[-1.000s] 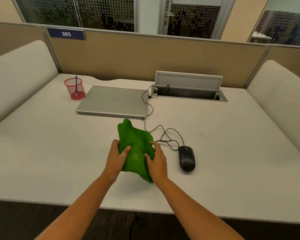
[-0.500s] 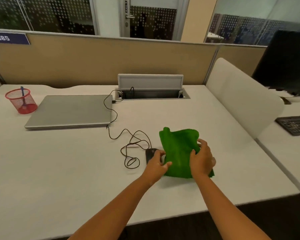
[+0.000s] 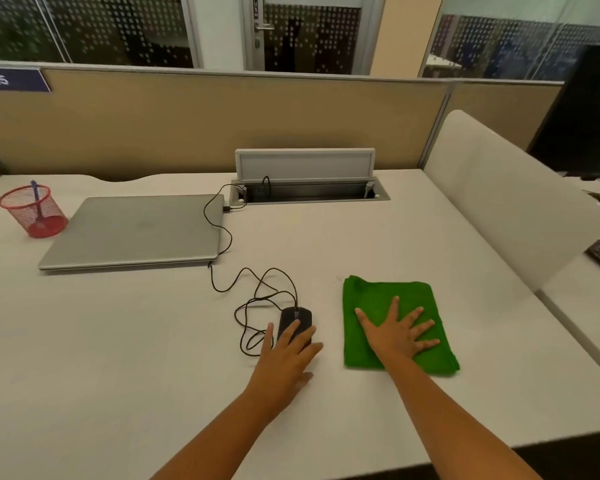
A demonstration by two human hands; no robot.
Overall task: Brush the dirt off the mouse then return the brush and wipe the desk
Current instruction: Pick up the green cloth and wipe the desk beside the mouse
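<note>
Right hand lies flat and spread, palm down, on the green cloth, fingers fanned apart and gripping nothing. That cloth sits folded into a rough rectangle on the white surface, just to the right of the mouse and not touching it. Left hand rests loosely open over the near half of the black mouse, fingers draped on its back without curling around it; the far end of the mouse shows beyond the fingertips. From the mouse a black cable loops across the surface and runs up to the closed grey laptop. Left of the laptop stands a red mesh cup, upright, with the blue-handled brush standing inside it. Behind the laptop's right corner an open cable hatch is set into the surface, its lid raised.
</note>
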